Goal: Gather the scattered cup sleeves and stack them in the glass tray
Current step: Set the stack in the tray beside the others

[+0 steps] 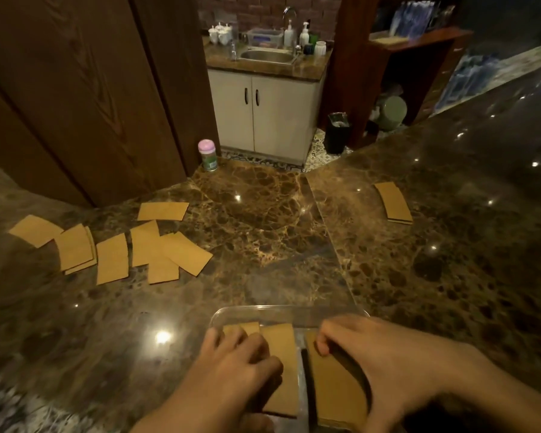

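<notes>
The one view looks down from head height onto a polished brown stone counter [263, 214], veined and glossy, with lamp glints across it.

At the bottom centre of the frame sits the glass tray [289, 307], clear, rectangular and round-cornered. Two lots of flat tan cardboard cup sleeves lie in it side by side. The left stack [283, 370] is under the left hand [241, 360], which lies on it knuckles up with the fingers bent. I cannot tell whether that hand pinches the card or only presses on it. The right stack [334, 389] shows a curved edge and a dark gap down its left side. The right hand [384, 360] grips it, fingertips curled over its far corner.

The scattered sleeves [116, 248] lie at middle left on the counter. They are matte tan pieces with gently arched edges, some overlapping. A small stack [392, 203] lies alone at upper right, well apart from the rest.

Near the far counter edge, beside a dark wood-grain door [75, 89], stands a bottle [207, 154] with a pink lid. Its green label is too small to read. In the upper middle are a white two-door cabinet [263, 117], a steel sink [267, 56] and a black bin [336, 132].
</notes>
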`<action>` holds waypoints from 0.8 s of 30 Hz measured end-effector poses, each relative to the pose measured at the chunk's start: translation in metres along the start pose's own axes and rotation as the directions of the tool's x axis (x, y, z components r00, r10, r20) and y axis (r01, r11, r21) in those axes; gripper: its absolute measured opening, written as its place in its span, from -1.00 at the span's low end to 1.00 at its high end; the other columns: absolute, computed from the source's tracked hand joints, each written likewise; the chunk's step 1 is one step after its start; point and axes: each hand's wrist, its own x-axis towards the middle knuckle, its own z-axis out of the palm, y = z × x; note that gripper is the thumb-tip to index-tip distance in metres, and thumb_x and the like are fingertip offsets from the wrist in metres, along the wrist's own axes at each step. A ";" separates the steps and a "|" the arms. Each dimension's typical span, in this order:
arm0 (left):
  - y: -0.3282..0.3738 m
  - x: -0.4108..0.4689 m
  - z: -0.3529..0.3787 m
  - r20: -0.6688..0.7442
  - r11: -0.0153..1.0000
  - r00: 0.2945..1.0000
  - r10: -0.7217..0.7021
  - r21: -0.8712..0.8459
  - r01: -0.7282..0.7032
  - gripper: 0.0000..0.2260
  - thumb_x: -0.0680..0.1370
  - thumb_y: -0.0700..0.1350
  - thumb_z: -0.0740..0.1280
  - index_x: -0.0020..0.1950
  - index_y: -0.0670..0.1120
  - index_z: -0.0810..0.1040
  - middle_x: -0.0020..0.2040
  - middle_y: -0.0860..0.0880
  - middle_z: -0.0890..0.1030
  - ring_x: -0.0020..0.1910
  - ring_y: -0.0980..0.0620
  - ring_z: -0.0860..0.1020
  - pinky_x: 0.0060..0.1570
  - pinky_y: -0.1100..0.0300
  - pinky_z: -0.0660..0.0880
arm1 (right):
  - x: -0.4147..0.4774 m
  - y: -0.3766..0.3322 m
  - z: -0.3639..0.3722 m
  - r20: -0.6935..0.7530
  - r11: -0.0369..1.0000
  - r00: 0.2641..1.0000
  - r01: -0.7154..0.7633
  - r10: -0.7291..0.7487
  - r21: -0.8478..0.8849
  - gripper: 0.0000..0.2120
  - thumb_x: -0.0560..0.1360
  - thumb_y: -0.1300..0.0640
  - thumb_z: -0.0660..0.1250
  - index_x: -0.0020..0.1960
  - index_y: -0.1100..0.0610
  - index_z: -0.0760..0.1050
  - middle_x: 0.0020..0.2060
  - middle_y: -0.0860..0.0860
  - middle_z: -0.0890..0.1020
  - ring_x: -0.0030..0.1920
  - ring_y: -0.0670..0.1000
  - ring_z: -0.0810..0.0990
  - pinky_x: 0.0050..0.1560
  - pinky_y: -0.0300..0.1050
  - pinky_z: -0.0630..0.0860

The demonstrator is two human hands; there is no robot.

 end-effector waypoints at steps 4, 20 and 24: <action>0.019 0.010 0.003 0.003 0.975 0.999 0.034 0.220 -0.034 -0.50 0.22 0.21 0.53 0.12 0.12 0.59 0.13 -0.06 0.59 0.06 -0.19 0.59 -0.12 -0.26 0.53 | 0.029 -0.003 0.009 0.094 0.993 0.995 -0.010 0.021 -0.115 -0.20 0.26 -0.29 0.61 0.31 -0.12 0.24 0.34 0.00 0.34 0.33 0.03 0.32 0.34 0.01 0.42; 0.009 0.012 0.050 -0.157 0.960 0.985 0.078 0.280 -0.032 -0.51 0.15 0.14 0.62 0.01 0.12 0.57 0.04 -0.05 0.69 -0.23 -0.19 0.64 -0.39 -0.21 0.62 | 0.035 -0.003 0.024 0.082 0.978 0.990 -0.093 0.110 -0.187 -0.09 0.24 -0.23 0.62 0.41 -0.08 0.19 0.46 0.03 0.24 0.47 0.09 0.23 0.45 0.04 0.38; 0.008 0.010 0.050 -0.206 0.952 0.975 0.083 0.305 -0.016 -0.64 0.26 0.06 0.48 0.04 0.14 0.63 0.08 -0.07 0.71 -0.22 -0.19 0.65 -0.40 -0.17 0.62 | 0.039 -0.006 0.032 0.082 0.951 0.982 -0.144 0.172 -0.274 0.00 0.27 -0.15 0.63 0.52 0.00 0.15 0.53 0.10 0.18 0.51 0.15 0.18 0.48 0.09 0.37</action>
